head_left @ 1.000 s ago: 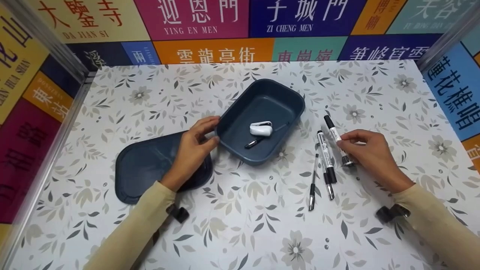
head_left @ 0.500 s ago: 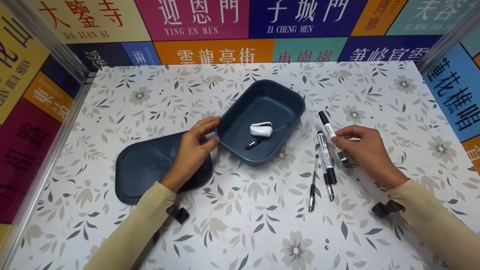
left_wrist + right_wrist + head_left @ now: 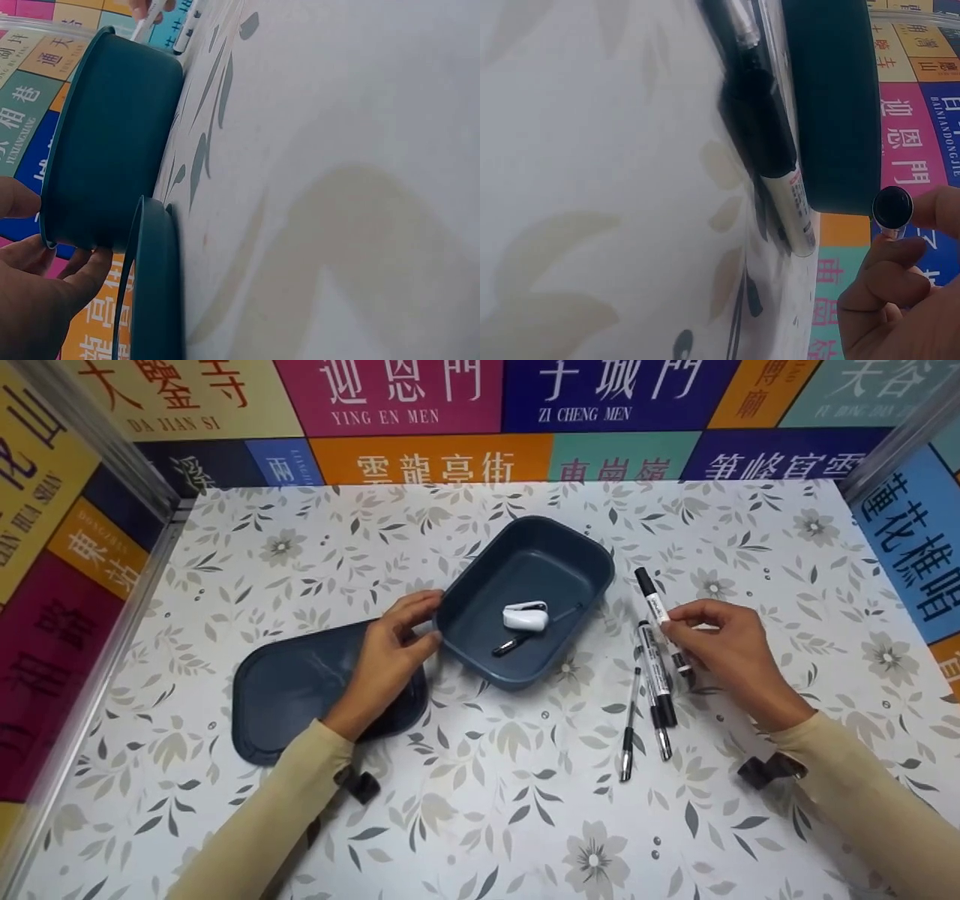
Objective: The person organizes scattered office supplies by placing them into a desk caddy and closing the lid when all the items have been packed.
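In the head view, my left hand (image 3: pixel 390 649) holds the left end of a dark blue plastic box (image 3: pixel 480 570), thumb and fingers at its rim and outer wall. Inside the box lie a small white stapler-like item (image 3: pixel 525 616) and a black pen (image 3: pixel 510 645), partly hidden beneath it. My right hand (image 3: pixel 720 645) pinches a white marker with black ends (image 3: pixel 654 598), right of the box; the right wrist view shows its black end (image 3: pixel 892 208) toward the camera. Close by are another marker (image 3: pixel 655 667), a pen (image 3: pixel 661 735) partly hidden beside it, and a slimmer pen (image 3: pixel 628 735).
The box's dark blue lid (image 3: pixel 292 690) lies flat on the table at left, partly beneath my left hand and forearm. A floral cloth (image 3: pixel 450 825) covers the table. Colourful panels with large characters (image 3: pixel 435 457) stand along the back and both sides.
My right hand and the marker have shifted slightly left and away from me, toward the box. My left hand stays at the box, and the other pens lie where they were.
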Demonstrator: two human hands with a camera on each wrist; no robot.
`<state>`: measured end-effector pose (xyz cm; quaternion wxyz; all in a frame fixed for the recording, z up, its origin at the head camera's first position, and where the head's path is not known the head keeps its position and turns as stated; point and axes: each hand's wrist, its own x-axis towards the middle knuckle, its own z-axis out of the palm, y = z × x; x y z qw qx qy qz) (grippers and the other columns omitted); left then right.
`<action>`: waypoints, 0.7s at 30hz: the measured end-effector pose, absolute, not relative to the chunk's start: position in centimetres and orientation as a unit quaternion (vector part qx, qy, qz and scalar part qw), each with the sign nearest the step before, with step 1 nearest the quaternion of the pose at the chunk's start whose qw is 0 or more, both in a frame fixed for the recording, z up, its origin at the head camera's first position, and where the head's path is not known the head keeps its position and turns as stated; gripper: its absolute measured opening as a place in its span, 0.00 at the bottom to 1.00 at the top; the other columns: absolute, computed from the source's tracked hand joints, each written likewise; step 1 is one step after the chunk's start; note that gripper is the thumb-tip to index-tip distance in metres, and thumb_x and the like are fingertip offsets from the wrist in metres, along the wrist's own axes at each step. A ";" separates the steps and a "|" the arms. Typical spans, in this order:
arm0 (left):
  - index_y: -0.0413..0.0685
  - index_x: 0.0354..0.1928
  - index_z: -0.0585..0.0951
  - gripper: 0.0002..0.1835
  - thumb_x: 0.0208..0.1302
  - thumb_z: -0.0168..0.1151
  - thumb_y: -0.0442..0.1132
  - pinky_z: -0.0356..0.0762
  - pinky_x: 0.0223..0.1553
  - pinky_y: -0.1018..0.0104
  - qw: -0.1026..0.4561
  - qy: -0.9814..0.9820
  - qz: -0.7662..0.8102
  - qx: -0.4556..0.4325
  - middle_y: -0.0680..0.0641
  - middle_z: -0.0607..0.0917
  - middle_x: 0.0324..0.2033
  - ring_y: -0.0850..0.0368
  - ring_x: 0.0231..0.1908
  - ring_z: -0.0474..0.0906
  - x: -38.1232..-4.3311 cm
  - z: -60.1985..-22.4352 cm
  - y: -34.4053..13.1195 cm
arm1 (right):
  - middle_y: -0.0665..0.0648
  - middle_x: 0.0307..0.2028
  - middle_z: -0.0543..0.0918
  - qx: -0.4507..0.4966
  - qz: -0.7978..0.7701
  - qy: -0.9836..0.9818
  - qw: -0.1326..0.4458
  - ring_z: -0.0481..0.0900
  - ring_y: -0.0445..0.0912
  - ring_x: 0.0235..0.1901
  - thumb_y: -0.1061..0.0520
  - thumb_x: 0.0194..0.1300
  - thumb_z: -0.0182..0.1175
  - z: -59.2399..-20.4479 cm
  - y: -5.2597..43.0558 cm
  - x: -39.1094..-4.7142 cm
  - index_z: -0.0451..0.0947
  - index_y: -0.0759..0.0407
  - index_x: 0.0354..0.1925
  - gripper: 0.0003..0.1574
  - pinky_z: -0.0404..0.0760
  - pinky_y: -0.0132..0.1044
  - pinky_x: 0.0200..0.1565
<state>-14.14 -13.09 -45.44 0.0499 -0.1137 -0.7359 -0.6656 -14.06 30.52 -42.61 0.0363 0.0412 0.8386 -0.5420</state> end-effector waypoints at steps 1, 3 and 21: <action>0.30 0.67 0.83 0.26 0.66 0.67 0.22 0.82 0.63 0.48 0.051 -0.737 -0.664 -0.114 0.41 0.83 0.69 0.41 0.65 0.83 -14.2 -45.4 -13.1 | 0.45 0.38 0.88 0.042 -0.548 0.835 0.035 0.79 0.34 0.28 0.51 0.73 0.75 -42.5 30.5 -14.1 0.88 0.64 0.56 0.21 0.77 0.27 0.28; 0.30 0.67 0.83 0.26 0.67 0.67 0.22 0.81 0.64 0.44 0.053 -0.738 -0.663 -0.115 0.41 0.83 0.69 0.42 0.65 0.84 -14.2 -45.5 -13.1 | 0.45 0.38 0.88 0.042 -0.553 0.831 0.035 0.78 0.34 0.27 0.52 0.73 0.75 -42.4 30.4 -14.2 0.87 0.65 0.55 0.20 0.76 0.26 0.27; 0.29 0.68 0.82 0.26 0.67 0.66 0.22 0.82 0.63 0.55 0.047 -0.728 -0.674 -0.113 0.40 0.82 0.70 0.38 0.66 0.82 -14.2 -45.6 -13.0 | 0.49 0.36 0.89 0.006 -0.594 0.804 0.024 0.76 0.35 0.23 0.56 0.73 0.75 -41.5 27.2 -14.5 0.88 0.68 0.52 0.17 0.74 0.27 0.23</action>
